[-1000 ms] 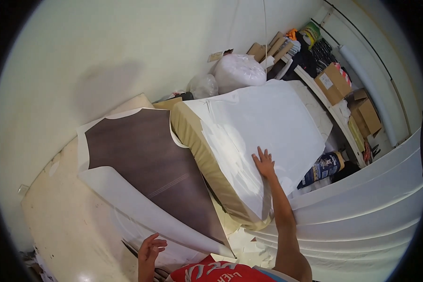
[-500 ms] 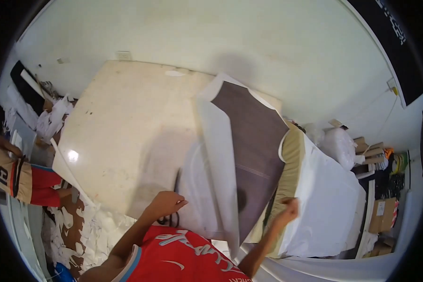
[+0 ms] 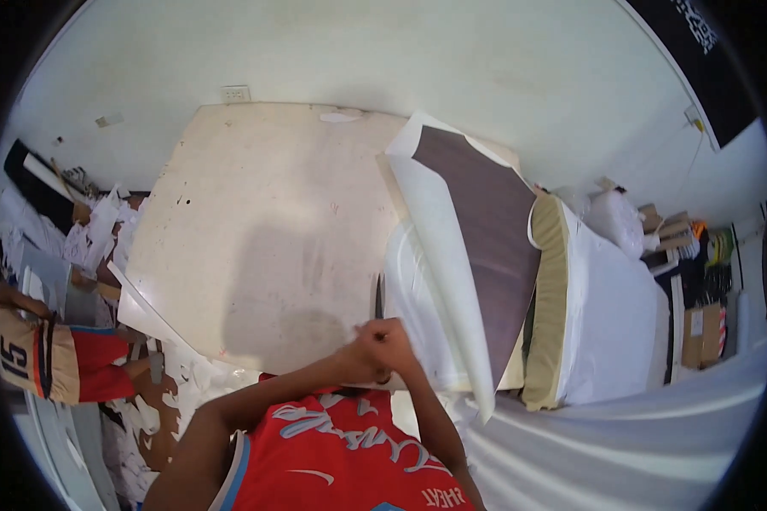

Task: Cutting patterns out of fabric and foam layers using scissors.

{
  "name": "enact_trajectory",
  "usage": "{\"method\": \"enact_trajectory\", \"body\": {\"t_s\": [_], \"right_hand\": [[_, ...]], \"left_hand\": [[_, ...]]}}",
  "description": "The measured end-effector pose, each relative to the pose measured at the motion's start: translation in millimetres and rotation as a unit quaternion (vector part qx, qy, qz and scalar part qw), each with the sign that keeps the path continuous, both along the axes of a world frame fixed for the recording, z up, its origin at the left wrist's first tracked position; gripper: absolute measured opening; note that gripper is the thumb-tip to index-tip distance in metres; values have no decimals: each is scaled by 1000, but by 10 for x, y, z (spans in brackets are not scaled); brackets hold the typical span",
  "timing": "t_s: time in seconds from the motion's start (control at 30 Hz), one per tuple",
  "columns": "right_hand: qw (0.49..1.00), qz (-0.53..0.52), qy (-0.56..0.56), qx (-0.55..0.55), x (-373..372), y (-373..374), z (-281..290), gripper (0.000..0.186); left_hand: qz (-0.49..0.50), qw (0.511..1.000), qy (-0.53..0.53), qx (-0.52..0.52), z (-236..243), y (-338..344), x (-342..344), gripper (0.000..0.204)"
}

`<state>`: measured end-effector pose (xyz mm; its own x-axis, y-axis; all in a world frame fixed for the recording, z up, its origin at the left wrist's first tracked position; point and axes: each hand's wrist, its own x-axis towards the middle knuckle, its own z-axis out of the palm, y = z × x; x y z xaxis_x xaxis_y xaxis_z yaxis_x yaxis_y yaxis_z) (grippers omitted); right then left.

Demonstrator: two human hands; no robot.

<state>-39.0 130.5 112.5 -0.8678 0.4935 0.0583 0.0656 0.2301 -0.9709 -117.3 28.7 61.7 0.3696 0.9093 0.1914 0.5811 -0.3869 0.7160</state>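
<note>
My left hand (image 3: 360, 358) and my right hand (image 3: 389, 337) are together over the near edge of a pale worktable (image 3: 264, 196). Both have their fingers closed, and whatever they may hold is hidden. Just beyond them points the dark blade of what look like scissors (image 3: 378, 294), lying on the table with the handle end mostly behind my hands. Right of the blade rests a translucent white sheet (image 3: 422, 294) with a curved edge. Beside it, a large white sheet (image 3: 447, 230) is folded over along a dark brown-grey piece (image 3: 490, 221).
Further right stands a bulky white-covered form (image 3: 614, 289) with a gathered khaki edge (image 3: 547, 289). Cardboard boxes (image 3: 703, 336) and wrapped bundles line the right wall. White scraps (image 3: 192, 375) litter the floor at left, where another person (image 3: 60, 358) stands near the table's corner.
My right hand has moved left from the khaki edge to meet my left hand, which has shifted right. The view has shifted, and the scissors are now partly behind my hands.
</note>
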Motion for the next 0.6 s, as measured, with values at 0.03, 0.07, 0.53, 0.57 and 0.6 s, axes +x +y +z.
{"method": "enact_trajectory", "body": {"t_s": [0.03, 0.07, 0.53, 0.57, 0.6], "right_hand": [[989, -85, 99, -76, 47, -54, -11, 31], [968, -158, 134, -143, 116, -111, -29, 31], [775, -431, -79, 455, 367, 1138, -196, 27], [787, -438, -155, 406, 397, 1450, -199, 43], [856, -401, -178, 273, 424, 1737, -219, 50]], "left_hand": [[104, 991, -13, -89, 43, -112, -159, 27], [207, 968, -37, -139, 93, -200, -327, 26], [414, 819, -396, -33, 863, 22, -1483, 39], [405, 832, -378, -44, 880, 70, -1461, 39], [410, 837, -352, -90, 871, 86, -1413, 39]]}}
